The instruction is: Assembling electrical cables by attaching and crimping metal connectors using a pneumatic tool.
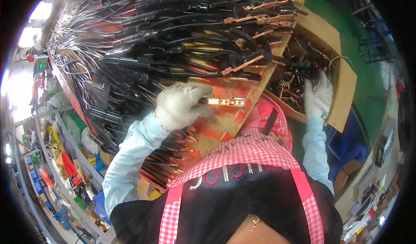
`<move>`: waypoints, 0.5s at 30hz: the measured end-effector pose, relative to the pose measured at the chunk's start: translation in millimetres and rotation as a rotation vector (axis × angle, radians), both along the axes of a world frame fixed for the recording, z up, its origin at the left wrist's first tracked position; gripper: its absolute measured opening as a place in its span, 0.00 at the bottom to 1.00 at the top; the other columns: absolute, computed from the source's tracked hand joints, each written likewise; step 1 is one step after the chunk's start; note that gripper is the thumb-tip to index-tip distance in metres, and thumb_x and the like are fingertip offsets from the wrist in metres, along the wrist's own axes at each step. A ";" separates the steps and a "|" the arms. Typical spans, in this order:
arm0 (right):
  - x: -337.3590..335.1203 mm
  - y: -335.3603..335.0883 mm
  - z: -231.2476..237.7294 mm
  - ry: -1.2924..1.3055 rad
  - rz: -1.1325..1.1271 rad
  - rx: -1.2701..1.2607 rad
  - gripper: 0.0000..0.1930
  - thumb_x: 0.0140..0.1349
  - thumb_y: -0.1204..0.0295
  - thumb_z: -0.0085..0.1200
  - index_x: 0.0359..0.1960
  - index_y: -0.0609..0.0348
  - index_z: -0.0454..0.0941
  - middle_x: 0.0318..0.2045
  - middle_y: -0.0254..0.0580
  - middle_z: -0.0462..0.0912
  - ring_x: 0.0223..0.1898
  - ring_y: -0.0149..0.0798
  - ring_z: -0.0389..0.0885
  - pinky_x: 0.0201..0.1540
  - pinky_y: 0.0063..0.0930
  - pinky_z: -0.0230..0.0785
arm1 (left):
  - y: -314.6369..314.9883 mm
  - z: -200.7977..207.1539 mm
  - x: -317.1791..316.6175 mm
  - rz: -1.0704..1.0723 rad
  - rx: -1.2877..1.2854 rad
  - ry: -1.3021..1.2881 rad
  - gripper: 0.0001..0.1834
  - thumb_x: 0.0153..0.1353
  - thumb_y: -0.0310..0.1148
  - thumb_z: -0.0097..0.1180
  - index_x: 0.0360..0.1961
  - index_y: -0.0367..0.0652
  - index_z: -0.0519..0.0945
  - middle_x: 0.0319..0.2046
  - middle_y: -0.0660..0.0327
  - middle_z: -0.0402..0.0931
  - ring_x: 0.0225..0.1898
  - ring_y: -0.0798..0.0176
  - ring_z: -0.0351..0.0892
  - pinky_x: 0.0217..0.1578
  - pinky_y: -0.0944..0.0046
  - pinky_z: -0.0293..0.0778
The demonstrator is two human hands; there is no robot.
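Observation:
My left hand (183, 106), in a white knit glove, is closed around the end of a long copper clamp piece (227, 101), which points right over the orange-red tabletop. What joins its covered end is hidden by the glove. Over at the right, my right hand (320, 97), also gloved, reaches into a cardboard box (346, 94) of small dark and copper-coloured parts (299, 73). Its thumb and fingers are spread, with parts showing between them; a slight blur covers the fingertips.
Black-handled clamps with copper jaws (247, 64) lie in dense rows over the table (216, 127), their grey cables (82, 32) bundled at the far left. A shelf rack (65, 157) with coloured goods stands left. Blue material (349, 146) lies below the box on the right.

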State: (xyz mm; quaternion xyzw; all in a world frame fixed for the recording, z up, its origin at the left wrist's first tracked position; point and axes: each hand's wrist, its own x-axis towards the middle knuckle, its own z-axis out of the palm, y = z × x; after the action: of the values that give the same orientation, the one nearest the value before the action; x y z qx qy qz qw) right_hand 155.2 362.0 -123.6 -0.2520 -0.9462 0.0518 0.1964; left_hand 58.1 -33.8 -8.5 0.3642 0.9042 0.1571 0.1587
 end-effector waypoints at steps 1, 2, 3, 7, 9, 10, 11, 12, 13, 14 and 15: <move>9.2 28.2 -17.9 -0.127 -0.151 -0.012 0.35 0.56 0.59 0.66 0.65 0.53 0.69 0.59 0.57 0.75 0.57 0.58 0.76 0.59 0.48 0.71 | 0.5 -1.9 0.8 0.001 0.015 0.000 0.24 0.51 0.48 0.69 0.49 0.54 0.84 0.34 0.57 0.84 0.39 0.49 0.85 0.38 0.52 0.79; 19.7 55.0 -30.7 -0.312 -0.306 -0.125 0.36 0.55 0.58 0.66 0.66 0.49 0.69 0.58 0.56 0.76 0.57 0.59 0.76 0.59 0.49 0.71 | 2.5 -3.8 -0.2 -0.002 0.036 -0.004 0.23 0.52 0.48 0.68 0.48 0.54 0.84 0.34 0.58 0.84 0.38 0.49 0.85 0.38 0.52 0.79; 36.4 83.9 -57.8 -0.412 -0.397 -0.106 0.37 0.55 0.59 0.66 0.67 0.47 0.67 0.57 0.56 0.76 0.56 0.59 0.77 0.58 0.49 0.72 | 6.3 -4.4 -2.0 -0.005 0.009 -0.006 0.22 0.52 0.48 0.68 0.48 0.54 0.84 0.34 0.58 0.84 0.38 0.49 0.85 0.37 0.52 0.79; 46.6 104.3 -64.9 -0.348 -0.328 -0.171 0.35 0.55 0.64 0.64 0.65 0.54 0.68 0.47 0.58 0.82 0.49 0.59 0.82 0.53 0.50 0.74 | 4.3 -6.5 7.3 0.042 -0.038 0.058 0.20 0.54 0.47 0.67 0.47 0.55 0.85 0.34 0.60 0.84 0.35 0.50 0.85 0.33 0.52 0.78; 49.3 135.8 -99.3 -0.405 -0.420 -0.241 0.33 0.52 0.66 0.66 0.62 0.57 0.71 0.43 0.51 0.84 0.43 0.57 0.84 0.50 0.48 0.75 | 2.6 -8.4 11.0 0.056 -0.010 0.096 0.19 0.56 0.48 0.65 0.46 0.55 0.85 0.33 0.60 0.84 0.34 0.51 0.85 0.33 0.51 0.79; 53.0 149.6 -111.6 -0.335 -0.386 -0.485 0.31 0.53 0.65 0.65 0.60 0.58 0.72 0.40 0.49 0.85 0.40 0.54 0.85 0.47 0.47 0.76 | 2.6 -10.3 11.3 0.062 0.011 0.097 0.18 0.57 0.49 0.63 0.46 0.56 0.86 0.32 0.60 0.84 0.33 0.51 0.85 0.33 0.51 0.79; 59.3 162.5 -120.4 -0.263 -0.341 -0.725 0.30 0.54 0.65 0.65 0.59 0.59 0.74 0.38 0.47 0.85 0.38 0.51 0.85 0.45 0.46 0.77 | 3.3 -11.7 10.9 0.071 0.036 0.099 0.17 0.59 0.50 0.61 0.45 0.56 0.86 0.31 0.61 0.84 0.33 0.51 0.85 0.34 0.51 0.79; 63.6 171.3 -121.3 -0.192 -0.291 -0.963 0.28 0.54 0.64 0.65 0.57 0.60 0.75 0.35 0.45 0.85 0.36 0.48 0.85 0.42 0.45 0.77 | 6.0 -12.0 9.3 0.056 0.029 0.098 0.17 0.58 0.50 0.63 0.45 0.55 0.86 0.32 0.60 0.84 0.33 0.51 0.85 0.33 0.51 0.79; 47.9 142.5 -91.4 -0.143 -0.354 -1.102 0.23 0.57 0.64 0.63 0.54 0.59 0.78 0.35 0.40 0.84 0.31 0.39 0.83 0.35 0.38 0.78 | 6.0 -10.3 11.6 0.063 0.006 0.097 0.18 0.57 0.49 0.64 0.45 0.55 0.86 0.32 0.60 0.84 0.33 0.51 0.85 0.32 0.52 0.78; 37.0 122.8 -74.0 0.040 -0.323 -1.307 0.23 0.57 0.65 0.62 0.53 0.59 0.78 0.34 0.40 0.84 0.30 0.38 0.82 0.33 0.37 0.77 | 7.8 -5.9 12.6 0.055 -0.019 0.089 0.18 0.56 0.48 0.65 0.45 0.55 0.86 0.33 0.60 0.84 0.33 0.51 0.84 0.31 0.52 0.78; 33.3 107.3 -61.2 0.236 -0.303 -1.500 0.22 0.58 0.65 0.61 0.53 0.59 0.77 0.33 0.39 0.83 0.28 0.37 0.82 0.32 0.35 0.77 | 10.8 -3.4 11.3 0.068 -0.069 0.064 0.18 0.56 0.49 0.65 0.45 0.54 0.86 0.35 0.59 0.85 0.34 0.51 0.85 0.32 0.53 0.78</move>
State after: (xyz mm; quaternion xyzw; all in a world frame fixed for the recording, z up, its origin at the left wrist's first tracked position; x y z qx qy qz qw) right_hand 188.6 469.3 -184.8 -0.4370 -0.5860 0.6780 0.0775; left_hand 69.4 -23.1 -11.9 0.3324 0.9255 0.1196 0.1368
